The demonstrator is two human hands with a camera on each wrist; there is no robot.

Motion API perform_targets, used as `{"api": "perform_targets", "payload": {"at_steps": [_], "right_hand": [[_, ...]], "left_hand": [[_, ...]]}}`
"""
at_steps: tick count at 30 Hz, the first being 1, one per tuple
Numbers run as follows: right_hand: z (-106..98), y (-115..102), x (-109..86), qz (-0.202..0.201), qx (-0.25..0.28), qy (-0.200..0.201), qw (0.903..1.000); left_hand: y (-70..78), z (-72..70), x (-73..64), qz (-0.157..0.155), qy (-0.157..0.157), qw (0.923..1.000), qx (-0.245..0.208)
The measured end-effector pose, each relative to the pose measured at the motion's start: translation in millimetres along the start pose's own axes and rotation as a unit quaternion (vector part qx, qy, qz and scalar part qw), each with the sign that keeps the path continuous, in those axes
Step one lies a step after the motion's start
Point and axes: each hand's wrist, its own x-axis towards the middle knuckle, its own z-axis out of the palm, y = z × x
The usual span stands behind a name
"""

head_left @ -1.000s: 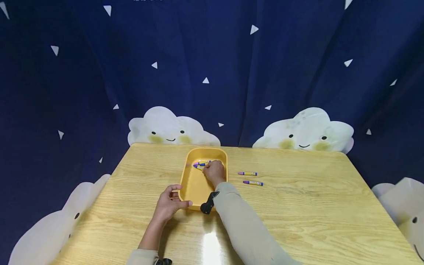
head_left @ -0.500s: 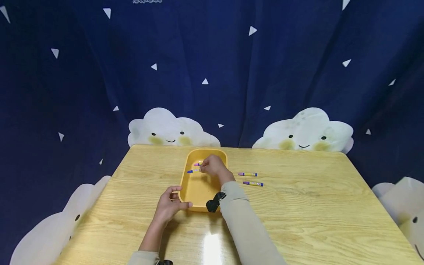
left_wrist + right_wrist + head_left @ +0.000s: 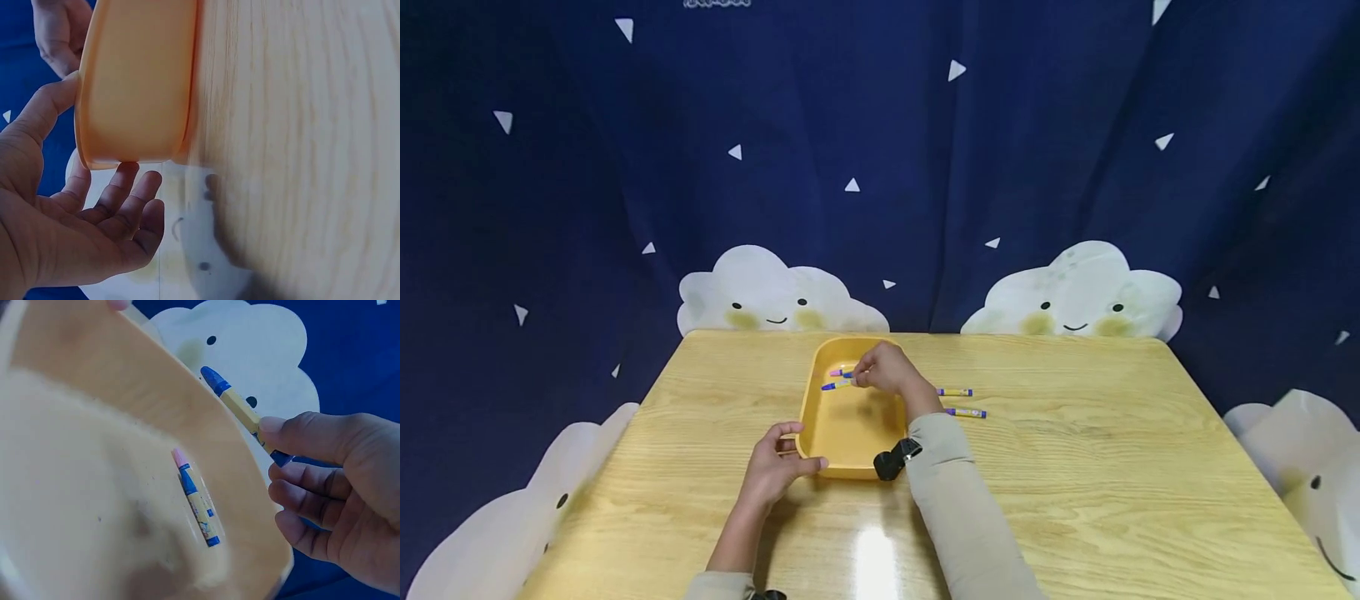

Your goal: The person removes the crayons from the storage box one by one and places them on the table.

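One blue crayon (image 3: 240, 409), pinched near one end by the right hand (image 3: 886, 367) above the yellow tray (image 3: 850, 429) on the table (image 3: 1112, 442), could swivel and drop if that hold loosens, while the left hand (image 3: 771, 467) grips the tray's near left corner.

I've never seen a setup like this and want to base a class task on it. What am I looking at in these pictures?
There is no machine here, just a person working bare-handed. The wide picture comes from a camera worn on the head; the two close-ups are taken from each wrist. On a wooden table sits a yellow tray. The left hand holds its near left corner. The right hand pinches a blue-tipped crayon over it. Inside lie a pink-tipped crayon and another blue-tipped one. Two more crayons lie right of the tray, partly hidden.
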Motion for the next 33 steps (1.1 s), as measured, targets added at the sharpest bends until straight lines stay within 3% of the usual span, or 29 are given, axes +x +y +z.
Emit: {"api": "perform_targets", "payload": {"at_steps": [4,9,18,33], "right_hand": [[-2.2,-0.8,-11.9,-0.006,0.013,0.020,0.9997],[-10.1,2.9,-28.8,0.016,0.047,0.040,0.9980],[-15.6,23.4,-55.8,0.044,0.084,0.060,0.9937],[-29.7,54.0,-87.5,0.067,0.091,0.082,0.9901]], "left_hand": [[-0.7,-2.4,-0.4,0.006,-0.002,1.0000,-0.006],[0.6,-2.7,0.6,0.003,0.004,1.0000,-0.007],[1.2,1.4,-2.3,0.005,0.003,1.0000,-0.005],[4.6,3.0,-7.3,0.023,-0.013,0.9984,0.051]]}}
